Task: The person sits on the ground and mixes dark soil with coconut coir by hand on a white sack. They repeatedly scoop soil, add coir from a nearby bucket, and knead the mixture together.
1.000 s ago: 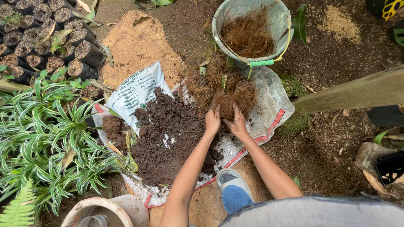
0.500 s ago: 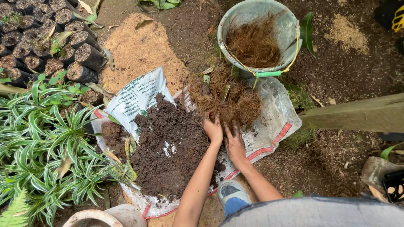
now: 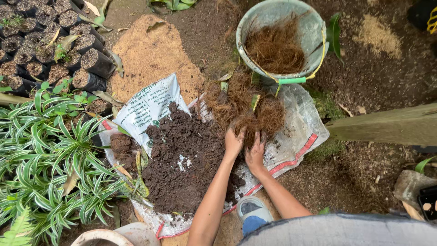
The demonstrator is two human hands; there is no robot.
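Near: left hand [image 3: 234,142], right hand [image 3: 255,154], fingers spread, pressed into fibre clump [image 3: 243,107] on white sack [image 3: 298,136]. Clump: likely light, springy, sheds strands; scoop from underneath. Left: dark soil heap [image 3: 182,159]. Far: bucket [image 3: 314,32], same fibre inside.

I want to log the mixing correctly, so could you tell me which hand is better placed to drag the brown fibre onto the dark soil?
Probably the left hand: it rests on the fibre clump right beside the dark soil pile; the right hand sits farther from it.
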